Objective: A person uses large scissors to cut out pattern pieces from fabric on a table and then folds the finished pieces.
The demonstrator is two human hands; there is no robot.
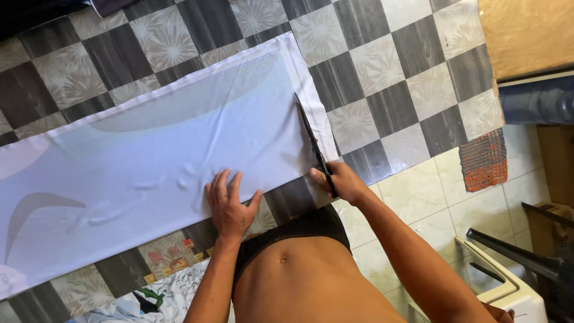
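A long sheet of pale blue-white fabric (155,155) lies flat across a table covered in a grey and white checkered cloth (382,66). My left hand (229,206) presses flat on the fabric's near edge, fingers spread. My right hand (338,181) grips the handles of black scissors (312,143). The blades point away from me and lie along the fabric near its right end, with a narrow strip of fabric to their right.
A red and grey woven mat (483,159) lies on the tiled floor at right. A white plastic chair (508,287) stands at lower right, a wooden board (526,36) at top right. Printed paper scraps (155,293) lie at the table's near edge.
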